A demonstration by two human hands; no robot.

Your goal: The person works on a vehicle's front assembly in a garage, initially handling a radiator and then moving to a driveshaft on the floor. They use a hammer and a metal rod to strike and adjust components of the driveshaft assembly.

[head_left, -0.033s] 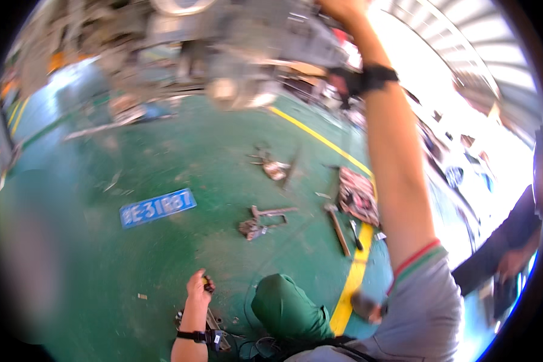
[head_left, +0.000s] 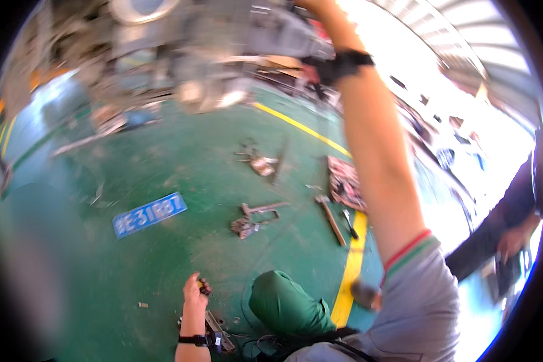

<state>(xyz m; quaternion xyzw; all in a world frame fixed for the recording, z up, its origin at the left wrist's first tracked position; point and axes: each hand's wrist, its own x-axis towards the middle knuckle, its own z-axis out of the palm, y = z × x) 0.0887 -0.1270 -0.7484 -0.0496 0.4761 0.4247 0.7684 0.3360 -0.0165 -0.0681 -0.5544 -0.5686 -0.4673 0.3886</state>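
Observation:
Low in front of me, my left hand (head_left: pixel 195 289) is closed round a small black and yellow object (head_left: pixel 204 287) whose kind I cannot make out. My right arm reaches up to the top edge, where my right hand (head_left: pixel 317 5) is mostly cut off and its fingers are hidden. It is nearest to the blurred mechanical parts of a raised vehicle underside (head_left: pixel 223 54). Below on the green floor lie a blue licence plate (head_left: pixel 150 215), a hammer (head_left: pixel 330 220) with a wooden handle, a short black-handled tool (head_left: pixel 350 224) and a dirty metal part with a bar (head_left: pixel 245 225).
A crumpled reddish cloth (head_left: pixel 345 182) lies by the yellow floor line (head_left: pixel 351 265). More rusty metal pieces (head_left: pixel 263 164) are on the floor ahead. A metal tool (head_left: pixel 218 330) and cables are beside my left forearm. Another person's dark-sleeved arm (head_left: pixel 489 232) is at the right.
The whole view has shifted slightly, so the floor things and my right arm appear further left. My left hand keeps its hold on the small object.

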